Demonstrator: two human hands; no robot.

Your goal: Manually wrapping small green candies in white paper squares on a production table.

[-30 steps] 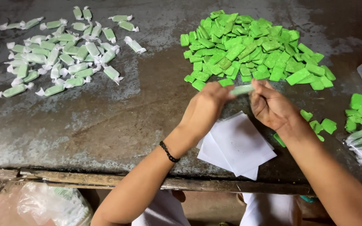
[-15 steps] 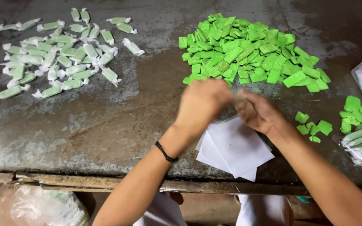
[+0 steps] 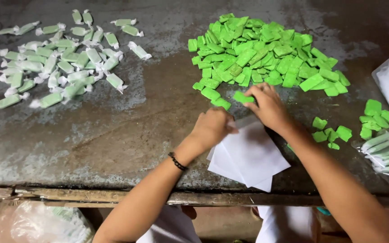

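Note:
My right hand [image 3: 270,107] pinches a bare green candy piece [image 3: 243,96] at the near edge of a big heap of green candy pieces [image 3: 266,54]. With its fingers curled, my left hand [image 3: 212,128] grips the top left corner of a stack of white paper sheets [image 3: 248,155], which lies between my forearms near the table's front edge. A black band circles my left wrist.
Several wrapped green candies [image 3: 59,63] lie scattered at the far left of the stained grey table [image 3: 127,130]. A few loose green pieces [image 3: 374,117] and a clear bag of wrapped candies [image 3: 386,153] sit at the right. A plastic bag [image 3: 46,222] hangs below the table edge.
My hands were together, twisting a wrapped candy in front of the heap. They have parted: the right now holds a bare green piece, and the left has dropped onto the paper stack.

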